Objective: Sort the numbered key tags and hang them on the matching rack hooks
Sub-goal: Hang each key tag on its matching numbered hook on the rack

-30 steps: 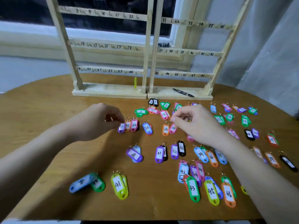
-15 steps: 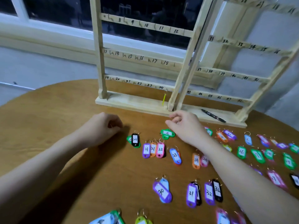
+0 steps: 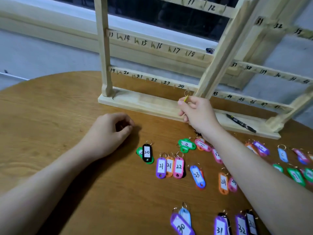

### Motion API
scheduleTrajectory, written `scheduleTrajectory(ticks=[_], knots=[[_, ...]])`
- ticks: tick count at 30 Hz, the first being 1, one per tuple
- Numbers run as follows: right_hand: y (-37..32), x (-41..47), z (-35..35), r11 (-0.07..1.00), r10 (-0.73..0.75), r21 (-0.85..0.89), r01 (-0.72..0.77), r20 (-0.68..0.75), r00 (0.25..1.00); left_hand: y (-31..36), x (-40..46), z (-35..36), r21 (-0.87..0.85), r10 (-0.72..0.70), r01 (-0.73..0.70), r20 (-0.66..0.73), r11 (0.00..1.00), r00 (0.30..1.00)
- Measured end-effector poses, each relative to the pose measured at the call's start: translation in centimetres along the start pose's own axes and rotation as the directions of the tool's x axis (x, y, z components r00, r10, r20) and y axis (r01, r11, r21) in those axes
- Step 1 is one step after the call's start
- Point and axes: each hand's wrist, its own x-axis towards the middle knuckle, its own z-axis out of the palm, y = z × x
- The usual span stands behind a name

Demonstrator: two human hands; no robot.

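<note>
I read 14 to 18 on the rack's middle rail (image 3: 157,45) and 19 to 24 on its lower rail (image 3: 152,79). Tags on the bench carry 20 on black (image 3: 147,152), 22 on pink (image 3: 178,167), 23 on blue (image 3: 197,175).

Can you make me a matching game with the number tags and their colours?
Tags:
1. tag 20
2. tag 22
3. tag 23
4. tag 10

Colours:
A. pink
B. green
C. black
D. blue

Pairs: 1-C, 2-A, 3-D, 4-B
</note>
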Motion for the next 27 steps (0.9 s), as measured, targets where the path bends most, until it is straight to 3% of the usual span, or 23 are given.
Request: scheduleTrajectory(ticks=[6, 17, 23, 27], knots=[[-1.3, -1.5, -1.3, 0.964, 0.036, 0.258, -0.058, 0.091, 0.995, 0.2, -0.2, 0.0, 0.018, 0.025, -0.025, 0.021, 1.0, 0.999], [-2.9, -4.6, -2.4, 0.933, -0.031, 0.355, -0.052, 0.225, 0.974, 0.3, -0.4, -0.2, 0.006, 0.055, -0.055, 0.044, 0.998, 0.998], [-4.0, -7.0, -1.4, 0.995, -0.096, 0.057, 0.081, 0.366, 0.926, 0.6, -0.6, -0.2, 0.001, 0.046, -0.047, 0.066, 0.999, 0.997], [-4.7, -8.3, -0.3, 0.947, -0.151, -0.206, 0.248, 0.394, 0.907, 1.3, -0.8, -0.4, -0.05, 0.095, -0.092, 0.065, 0.994, 0.993]])
